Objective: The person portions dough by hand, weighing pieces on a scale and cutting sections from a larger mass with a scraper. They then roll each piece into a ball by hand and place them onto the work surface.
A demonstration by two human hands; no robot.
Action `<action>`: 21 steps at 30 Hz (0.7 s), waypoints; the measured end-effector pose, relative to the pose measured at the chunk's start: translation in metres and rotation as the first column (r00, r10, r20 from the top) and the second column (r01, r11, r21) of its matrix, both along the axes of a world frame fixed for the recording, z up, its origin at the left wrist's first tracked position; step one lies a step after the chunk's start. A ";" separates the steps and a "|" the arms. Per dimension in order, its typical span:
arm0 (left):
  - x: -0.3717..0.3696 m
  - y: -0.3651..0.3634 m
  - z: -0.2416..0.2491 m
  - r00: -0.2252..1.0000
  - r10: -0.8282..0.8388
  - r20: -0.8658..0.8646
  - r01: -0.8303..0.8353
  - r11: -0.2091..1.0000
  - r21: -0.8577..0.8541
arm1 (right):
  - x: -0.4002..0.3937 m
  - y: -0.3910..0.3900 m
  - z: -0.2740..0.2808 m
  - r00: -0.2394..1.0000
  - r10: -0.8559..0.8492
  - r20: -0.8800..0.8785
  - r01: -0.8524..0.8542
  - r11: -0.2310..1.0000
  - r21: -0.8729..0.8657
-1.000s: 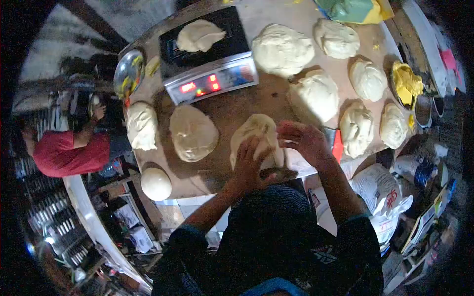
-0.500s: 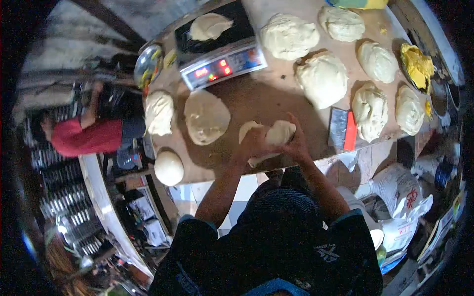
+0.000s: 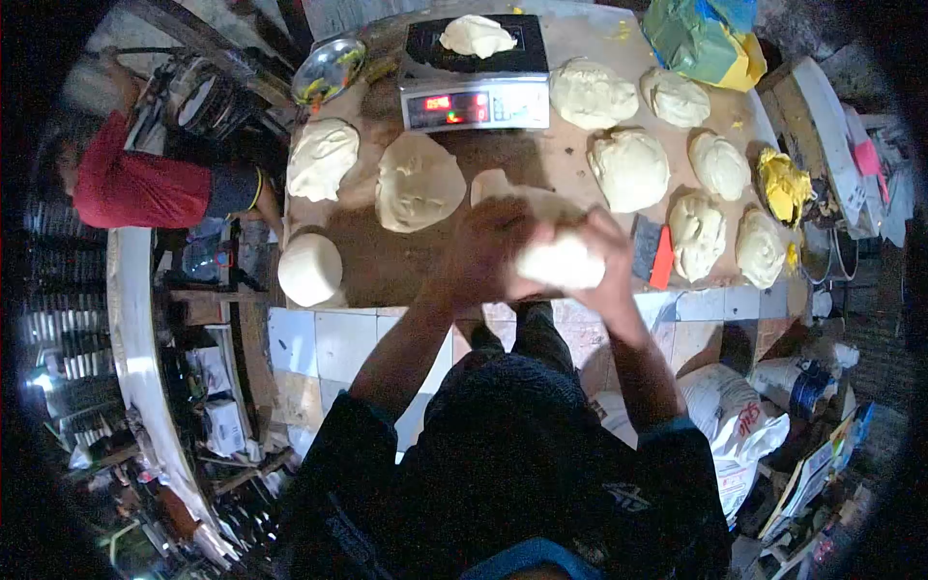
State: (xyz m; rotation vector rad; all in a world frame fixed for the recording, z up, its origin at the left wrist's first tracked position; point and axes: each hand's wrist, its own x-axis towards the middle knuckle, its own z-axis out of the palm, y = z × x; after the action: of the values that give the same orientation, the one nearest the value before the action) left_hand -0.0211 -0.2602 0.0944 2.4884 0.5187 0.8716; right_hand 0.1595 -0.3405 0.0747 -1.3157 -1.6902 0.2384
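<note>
Near the table's front edge, a pale lump of dough (image 3: 563,263) is gripped between my two hands, a little blurred by motion. My left hand (image 3: 491,249) curls against its left side, fingers bent. On the other side my right hand (image 3: 609,261) wraps round it, fingers closed. Just beyond them another piece of dough (image 3: 532,196) lies on the table, partly hidden by my hands. A scraper with a red handle (image 3: 661,257) lies right of my right hand. To the left are a flattened dough piece (image 3: 416,184) and a smooth round dough ball (image 3: 310,270).
A digital scale (image 3: 474,103) with a dough piece (image 3: 478,37) on it stands at the back of the wooden table (image 3: 387,266). Several dough lumps fill the right side, near yellow fat (image 3: 783,186). A metal bowl (image 3: 331,72) sits back left. A person in red (image 3: 145,176) is beyond.
My view has turned and shifted, so the table sits straighter. The dough between my hands is now closer to me, and both hands have drawn in around it.
</note>
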 end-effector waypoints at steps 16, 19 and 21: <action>0.038 0.134 -0.169 0.789 0.488 -0.374 -0.495 0.865 0.084 | 0.086 0.069 -0.180 0.795 -0.403 -0.454 -0.023 0.727 -0.686; 0.078 0.149 -0.148 0.928 -0.086 -0.364 0.028 0.987 -0.161 | 0.034 0.032 -0.154 0.060 -0.400 -0.915 -0.110 0.908 -0.404; 0.111 0.139 -0.142 0.916 -0.088 -0.391 0.028 0.987 -0.157 | -0.004 0.031 -0.165 -0.497 -0.154 -0.854 -0.123 0.987 -0.107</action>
State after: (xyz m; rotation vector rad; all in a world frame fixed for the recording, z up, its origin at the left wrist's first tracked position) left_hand 0.0896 -0.1214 -0.0472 2.5308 0.6123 0.2842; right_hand 0.1551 -0.3090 -0.0899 -0.4967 0.1812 1.2079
